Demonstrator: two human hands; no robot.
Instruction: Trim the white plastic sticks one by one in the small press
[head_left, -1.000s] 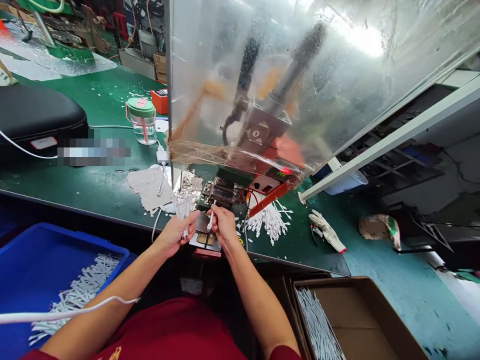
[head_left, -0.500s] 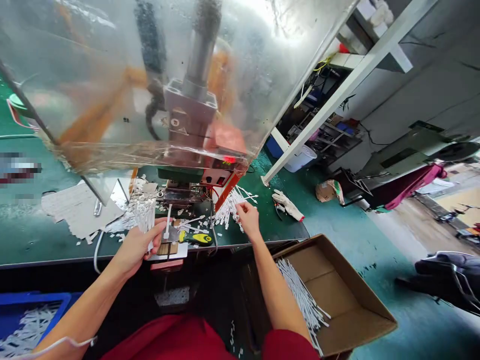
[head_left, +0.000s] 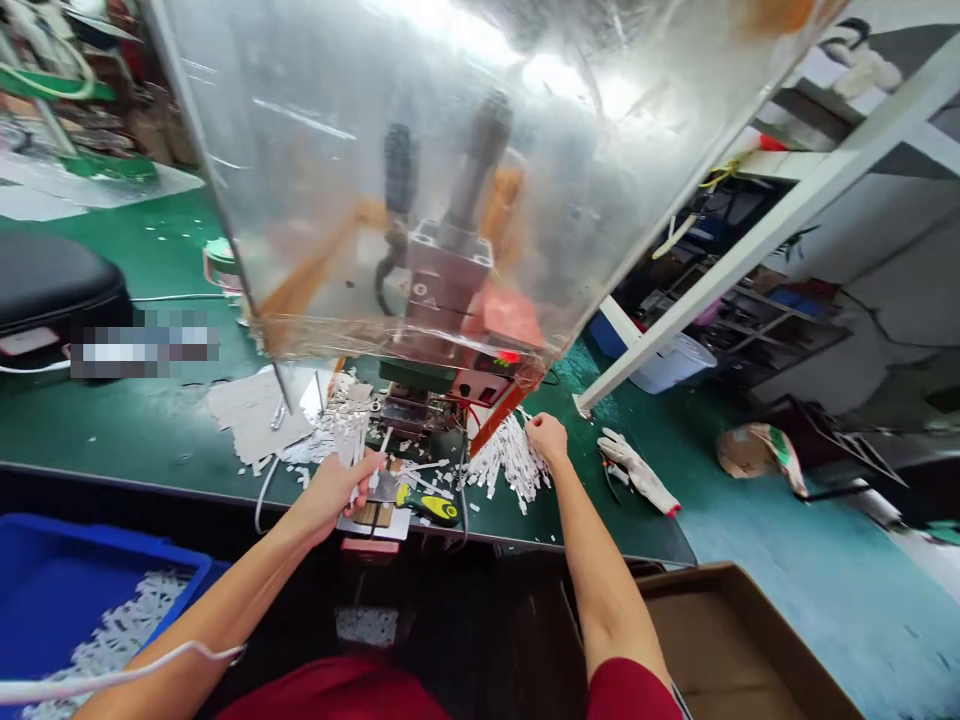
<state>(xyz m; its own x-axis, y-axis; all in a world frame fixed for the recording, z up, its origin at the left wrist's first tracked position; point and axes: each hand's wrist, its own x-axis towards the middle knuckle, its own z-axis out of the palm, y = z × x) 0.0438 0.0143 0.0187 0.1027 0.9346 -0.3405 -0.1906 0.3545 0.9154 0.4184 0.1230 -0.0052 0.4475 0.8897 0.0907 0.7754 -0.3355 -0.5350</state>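
My left hand (head_left: 330, 492) is closed around several thin white strips (head_left: 357, 446), which stick up past its fingers in front of a small press (head_left: 420, 400). One strip from that hand points towards the press's metal die. My right hand (head_left: 548, 438) reaches to the upper right edge of a fanned pile of white strips (head_left: 508, 468), fingers curled together. What lies between those fingertips is too small to tell. Between the hands, at the table edge, lies a scraper with a yellow-and-black handle (head_left: 429, 506).
A cloudy plastic guard (head_left: 315, 180) hangs over the press. Right of the pile lies a white glove (head_left: 637, 475). A cardboard box (head_left: 720, 640) stands low right, a blue bin (head_left: 97, 540) holding white pieces low left. White scraps and grey cardboard (head_left: 255, 410) lie left of the press.
The view has swung left, so the bench sits further right in the picture. My right hand stays by the pile's right side; my left hand still holds its strips near the press.
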